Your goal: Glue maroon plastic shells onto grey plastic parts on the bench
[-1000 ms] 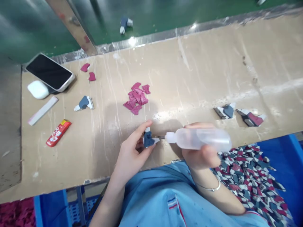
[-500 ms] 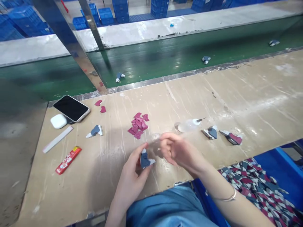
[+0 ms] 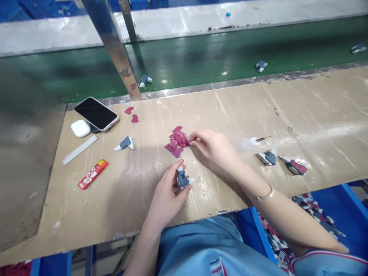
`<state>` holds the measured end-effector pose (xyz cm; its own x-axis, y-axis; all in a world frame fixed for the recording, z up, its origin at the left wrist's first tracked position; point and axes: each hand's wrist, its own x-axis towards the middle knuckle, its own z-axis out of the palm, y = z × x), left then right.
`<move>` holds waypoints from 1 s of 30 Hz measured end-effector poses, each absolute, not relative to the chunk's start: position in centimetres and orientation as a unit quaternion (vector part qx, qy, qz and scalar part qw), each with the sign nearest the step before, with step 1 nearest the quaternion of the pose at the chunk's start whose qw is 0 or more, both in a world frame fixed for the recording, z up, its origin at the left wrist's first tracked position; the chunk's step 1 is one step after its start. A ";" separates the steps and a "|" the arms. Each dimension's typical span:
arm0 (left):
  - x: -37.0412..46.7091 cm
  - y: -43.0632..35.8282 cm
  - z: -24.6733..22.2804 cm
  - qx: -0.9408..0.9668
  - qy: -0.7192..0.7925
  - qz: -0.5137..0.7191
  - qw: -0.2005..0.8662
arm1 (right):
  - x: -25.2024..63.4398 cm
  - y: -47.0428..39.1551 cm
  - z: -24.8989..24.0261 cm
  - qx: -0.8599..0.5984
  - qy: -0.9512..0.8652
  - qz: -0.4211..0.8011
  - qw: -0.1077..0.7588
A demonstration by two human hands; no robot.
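My left hand [image 3: 169, 191] holds a small blue-grey and white part [image 3: 182, 178] between thumb and fingers, low over the table's front. Just above it lies a heap of dark pink pieces [image 3: 176, 141]. The fingertips of my right hand [image 3: 211, 147] are pinched at the heap's right edge, on a dark pink piece [image 3: 186, 143]. Right of that hand a clear bottle [image 3: 247, 143] with a thin metal tip lies on its side. Farther right are a blue-grey and white part [image 3: 268, 157] and one with a pink face [image 3: 296, 166].
A phone [image 3: 96, 113], white case [image 3: 80, 128], pale strip [image 3: 80, 149] and red packet [image 3: 92, 174] lie at the left. Behind the table runs a green belt [image 3: 201, 69] with several parts, beside a metal post [image 3: 115, 46]. Blue bins [image 3: 342, 211] stand below the front edge.
My right hand has moved to the pink heap and closed its fingertips on a piece. My left hand still holds its part. The camera view has shifted.
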<state>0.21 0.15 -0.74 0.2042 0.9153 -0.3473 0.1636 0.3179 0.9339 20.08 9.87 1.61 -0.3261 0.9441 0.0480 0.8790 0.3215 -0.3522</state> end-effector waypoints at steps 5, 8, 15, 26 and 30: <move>0.6 0.2 -0.5 0.492 0.549 0.326 0.592 | 21.3 3.4 0.5 -0.338 -0.868 0.093 0.351; 0.7 0.1 -0.5 0.508 0.543 0.342 0.574 | 21.3 1.4 -0.4 -0.323 -0.871 0.037 0.369; 0.6 0.1 -0.2 0.519 0.534 0.348 0.569 | 21.1 1.4 -0.7 -0.303 -0.878 0.047 0.367; 0.8 -1.0 -0.2 0.454 0.500 0.431 0.598 | 20.4 0.8 -0.9 -0.335 -0.856 0.108 0.379; 0.5 -1.3 0.9 0.417 0.399 0.494 0.650 | 19.9 0.6 -0.2 -0.342 -0.830 0.168 0.407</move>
<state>0.54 -1.30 0.93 0.1927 0.9754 -0.1073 -0.3100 0.1643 0.9364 19.86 0.63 -0.17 -0.4350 0.7041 0.5612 0.4306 0.7101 -0.5572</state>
